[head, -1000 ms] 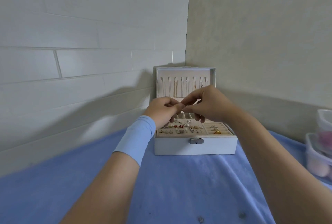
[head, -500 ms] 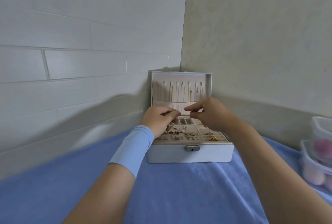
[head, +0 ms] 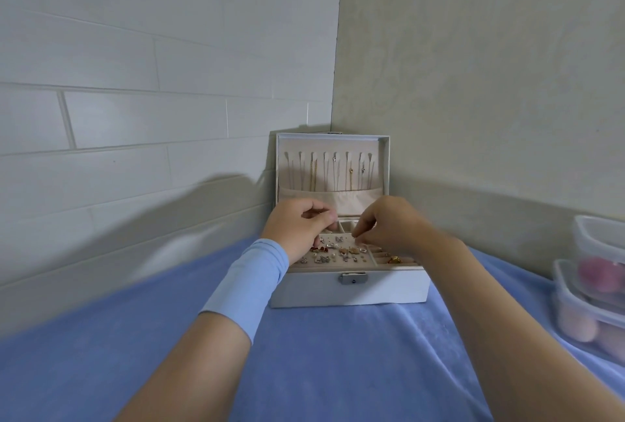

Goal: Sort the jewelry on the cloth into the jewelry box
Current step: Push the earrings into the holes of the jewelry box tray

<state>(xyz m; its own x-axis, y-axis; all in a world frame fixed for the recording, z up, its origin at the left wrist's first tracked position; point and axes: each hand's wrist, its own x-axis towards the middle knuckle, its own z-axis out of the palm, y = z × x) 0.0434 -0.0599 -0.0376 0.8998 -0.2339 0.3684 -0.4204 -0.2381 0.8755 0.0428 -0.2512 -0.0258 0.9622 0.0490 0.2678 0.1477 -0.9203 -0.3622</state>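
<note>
Left hand (head: 299, 227), right hand (head: 392, 227) parted, nearer jewelry box (head: 348, 293)

— What is the person wearing?
— A smooth light blue band (head: 247, 283) is wrapping the forearm behind the left hand (head: 297, 229), fitting snugly.
— And the right arm (head: 507, 337)?
— It is showing bare throughout.

jewelry box (head: 348, 289) on cloth (head: 338, 371), containers (head: 595, 286) at right
</note>
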